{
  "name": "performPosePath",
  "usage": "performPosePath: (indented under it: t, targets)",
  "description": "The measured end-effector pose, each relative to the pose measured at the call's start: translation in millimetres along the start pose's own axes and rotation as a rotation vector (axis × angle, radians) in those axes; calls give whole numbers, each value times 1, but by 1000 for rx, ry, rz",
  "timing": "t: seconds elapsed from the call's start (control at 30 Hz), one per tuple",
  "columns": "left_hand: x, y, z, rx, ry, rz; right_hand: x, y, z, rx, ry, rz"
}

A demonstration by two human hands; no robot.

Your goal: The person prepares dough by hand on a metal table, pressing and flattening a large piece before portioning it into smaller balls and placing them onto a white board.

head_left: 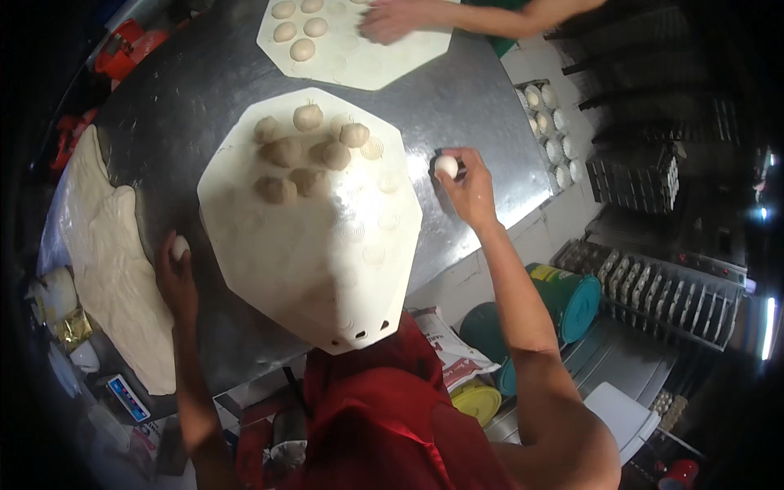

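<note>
My right hand [472, 192] is closed round a small white dough ball [447, 167], just beyond the right edge of a cream octagonal board [310, 278]. On the left, my left hand [175, 282] grips another pale dough ball [180, 247], between that board and a large slab of dough [114, 253]. Several dough balls [308, 118] sit at the far end of the board, some in its ringed marks. Its near half is bare and reaches over the table edge toward my red apron.
Across the metal table [220, 65], a co-worker's hand [392, 20] is over a second board [359, 69] with several dough balls. A digital scale [128, 398] lies lower left. Muffin trays [549, 135], teal buckets [572, 302] and a metal rack [665, 294] stand to the right.
</note>
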State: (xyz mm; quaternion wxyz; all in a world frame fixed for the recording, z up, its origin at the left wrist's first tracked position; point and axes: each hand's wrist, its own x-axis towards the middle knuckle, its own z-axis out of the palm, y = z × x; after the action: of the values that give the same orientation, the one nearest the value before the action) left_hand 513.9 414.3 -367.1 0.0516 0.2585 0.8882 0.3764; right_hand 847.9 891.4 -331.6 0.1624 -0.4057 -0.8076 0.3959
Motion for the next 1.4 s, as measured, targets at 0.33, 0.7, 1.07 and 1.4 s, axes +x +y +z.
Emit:
performPosePath:
  t: [0.33,0.7,1.07,1.4]
  targets:
    - [36,-15,-6,125,-103,-111,33,15,-9,-478,237,-164]
    - [39,-94,23,729,-80,19,58,39,31,-509,50,-72]
    - [67,-60,37,458,-57,-83,71,82,-3,-202,10,133]
    - [-10,-26,-37,93,-405,232,-2,63,-18,401,-201,140]
